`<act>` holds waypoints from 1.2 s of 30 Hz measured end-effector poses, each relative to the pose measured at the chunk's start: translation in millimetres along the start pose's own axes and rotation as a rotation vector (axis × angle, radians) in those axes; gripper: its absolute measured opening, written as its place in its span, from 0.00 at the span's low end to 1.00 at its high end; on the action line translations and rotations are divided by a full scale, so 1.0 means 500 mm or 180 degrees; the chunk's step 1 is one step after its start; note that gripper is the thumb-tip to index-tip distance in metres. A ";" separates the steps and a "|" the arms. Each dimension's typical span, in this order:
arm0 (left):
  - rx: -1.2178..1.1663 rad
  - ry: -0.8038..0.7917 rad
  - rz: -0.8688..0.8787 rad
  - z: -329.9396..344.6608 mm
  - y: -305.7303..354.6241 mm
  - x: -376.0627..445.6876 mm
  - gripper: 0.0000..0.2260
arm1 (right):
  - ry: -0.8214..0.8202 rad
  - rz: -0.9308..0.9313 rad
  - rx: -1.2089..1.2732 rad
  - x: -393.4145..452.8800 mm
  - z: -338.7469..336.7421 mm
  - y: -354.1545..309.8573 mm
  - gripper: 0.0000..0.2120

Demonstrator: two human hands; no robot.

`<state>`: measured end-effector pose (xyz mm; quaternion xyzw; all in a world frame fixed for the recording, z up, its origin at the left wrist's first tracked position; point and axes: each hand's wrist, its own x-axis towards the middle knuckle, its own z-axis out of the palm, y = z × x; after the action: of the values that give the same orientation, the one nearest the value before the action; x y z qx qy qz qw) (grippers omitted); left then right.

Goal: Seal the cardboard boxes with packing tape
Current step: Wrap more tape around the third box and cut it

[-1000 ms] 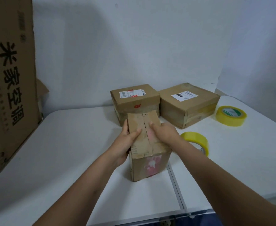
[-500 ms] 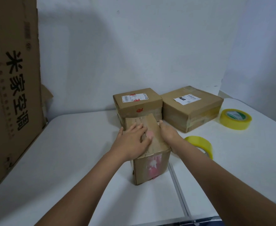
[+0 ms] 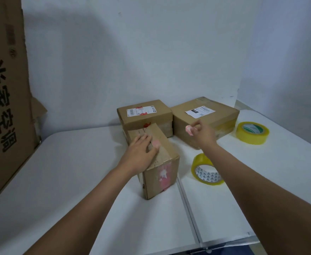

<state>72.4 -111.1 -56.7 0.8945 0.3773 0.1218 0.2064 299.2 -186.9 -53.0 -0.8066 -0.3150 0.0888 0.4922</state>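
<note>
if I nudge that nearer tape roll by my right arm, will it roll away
Probably not far: the nearer tape roll lies tilted on its side on the white table, so it should slide or wobble. Its hollow core suggests it is light. Its glossy tape may be slippery.

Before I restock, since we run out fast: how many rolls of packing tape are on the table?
2. One roll stands on edge just right of the near box; the other roll lies flat far right, beside the labelled box. More could be hidden behind boxes.
</note>
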 end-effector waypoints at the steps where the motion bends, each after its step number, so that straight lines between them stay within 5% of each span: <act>1: 0.0025 -0.0030 0.0014 0.001 0.002 0.007 0.30 | 0.0076 -0.0009 0.0008 0.015 0.000 0.000 0.09; 11: -0.0090 -0.0053 0.0038 0.008 0.009 0.057 0.29 | 0.0166 -0.0094 -0.1402 0.120 0.025 0.027 0.16; 18: -0.0555 0.0130 -0.0067 0.001 0.022 0.052 0.29 | 0.0675 -0.0769 -0.0742 0.080 -0.008 0.028 0.09; 21: -0.1520 0.0454 -0.0197 -0.015 0.028 0.037 0.25 | -0.0346 -0.0414 -0.1366 0.050 -0.034 0.006 0.09; 24: -0.1922 0.1301 -0.0082 -0.025 0.033 -0.008 0.13 | -0.1795 0.0256 -0.2444 0.003 -0.054 -0.012 0.20; 27: -0.2136 0.1743 0.0577 -0.031 0.045 -0.078 0.09 | -0.2206 0.0403 -0.2922 -0.036 -0.062 -0.005 0.25; 29: -0.2429 0.1321 0.0816 -0.019 0.054 -0.119 0.08 | -0.2079 0.0361 -0.2806 -0.054 -0.061 0.005 0.23; 31: -0.2734 0.0288 0.0610 0.019 0.069 -0.151 0.08 | -0.1827 0.0260 -0.2719 -0.071 -0.062 0.008 0.28; 34: -0.3189 -0.1391 -0.0692 0.109 0.088 -0.177 0.13 | -0.1642 0.0235 -0.2609 -0.096 -0.055 0.012 0.26; 36: -0.3876 -0.1755 -0.1691 0.162 0.091 -0.175 0.17 | -0.1569 0.0244 -0.2590 -0.114 -0.055 0.011 0.25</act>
<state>71.2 -225.7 -112.7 0.4968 0.3814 0.0259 0.7791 269.0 -242.8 -53.4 -0.8998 -0.4016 0.1651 0.0435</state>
